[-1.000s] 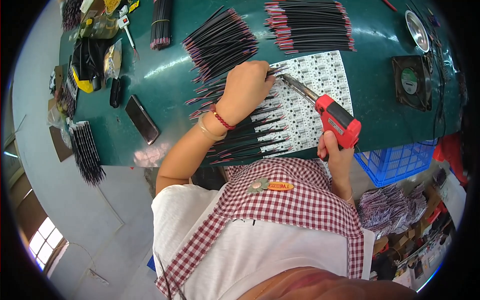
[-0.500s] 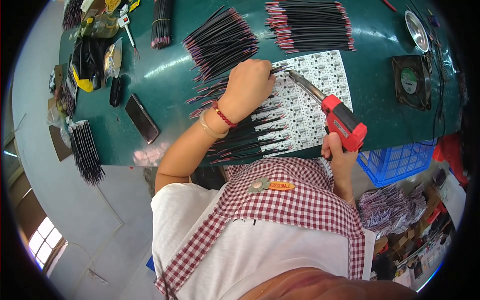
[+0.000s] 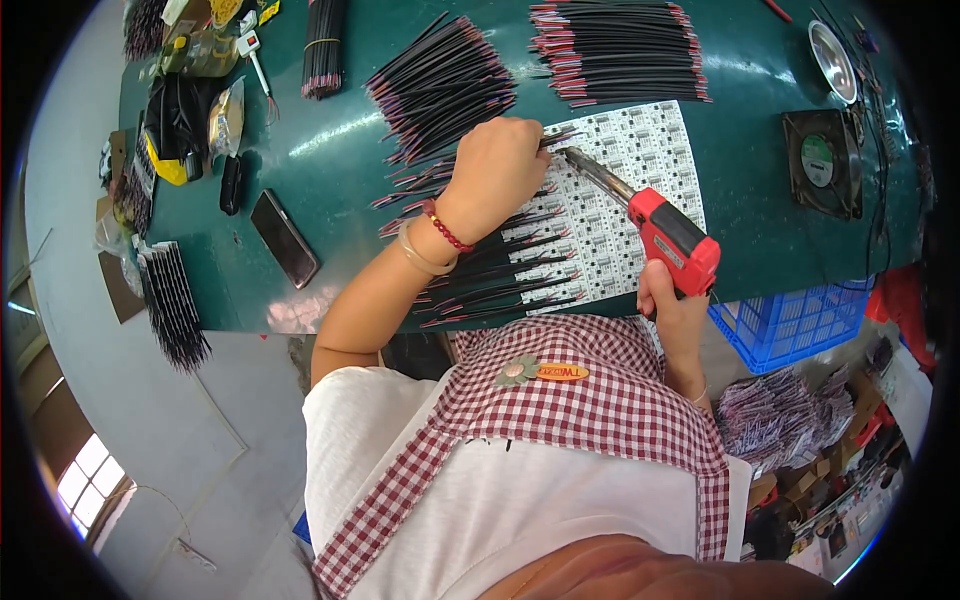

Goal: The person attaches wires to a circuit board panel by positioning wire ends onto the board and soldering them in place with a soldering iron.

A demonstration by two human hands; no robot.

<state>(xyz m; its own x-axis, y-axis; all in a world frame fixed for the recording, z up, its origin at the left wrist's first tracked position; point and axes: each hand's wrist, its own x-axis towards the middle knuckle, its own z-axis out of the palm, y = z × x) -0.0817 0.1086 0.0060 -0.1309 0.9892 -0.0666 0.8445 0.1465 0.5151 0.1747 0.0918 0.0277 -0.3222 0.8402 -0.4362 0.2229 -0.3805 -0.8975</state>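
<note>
My right hand (image 3: 678,318) is wrapped round the grip of a red and black soldering gun (image 3: 672,238). Its metal tip rests at or just above a white sheet of small circuit boards (image 3: 655,160), close to my left fingertips. My left hand (image 3: 498,165) is closed in a pinch at the sheet's upper left edge, on what looks like a thin black cable; the fingers partly hide it. Several black cables (image 3: 490,285) with bared red ends lie side by side below that hand, their ends on the sheet's left edge.
Loose black cables (image 3: 445,85) and another stack (image 3: 620,52) lie beyond the sheet. A phone (image 3: 284,238) is at the left; a fan (image 3: 821,165) and a metal bowl (image 3: 833,62) stand at the right. A blue crate (image 3: 790,325) sits below the table's right edge.
The soldering gun and my right hand have shifted slightly left, bringing the tip nearer my left fingertips. My left hand has barely moved.
</note>
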